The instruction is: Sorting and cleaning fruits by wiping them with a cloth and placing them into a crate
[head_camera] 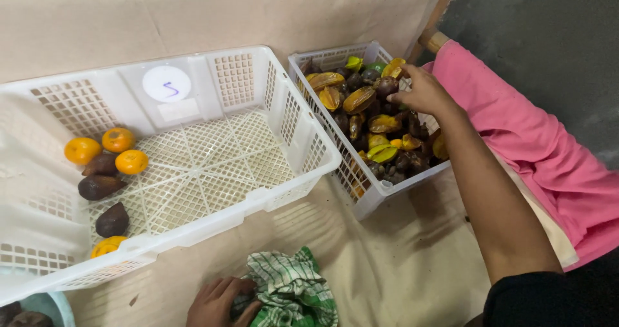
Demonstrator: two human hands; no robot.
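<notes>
Mixed fruit [374, 117], yellow-orange, green and dark purple-brown pieces, heaped in small white slatted basket [361, 195] at upper right; kinds hard to tell in the dim pile, lower layers hidden. Right hand [422, 92] reaching into far end of the heap, fingers curled down among dark pieces; whether anything gripped cannot be told, fingertips buried in the fruit. Forearm crossing basket's right rim, sleeve cut off at bottom edge. Left hand [216, 301] at bottom edge, partly cut off, fingers loosely bent and resting on green-and-white checked cloth [293, 291], well apart from the fruit basket. Large white crate [258, 201] just beside small basket on its left, holding orange round fruits [106, 150] and dark brown ones [106, 195] at its left end, one orange piece half hidden behind front rim. Pink fabric [541, 146] at right, beige covering [400, 262] beneath all.
</notes>
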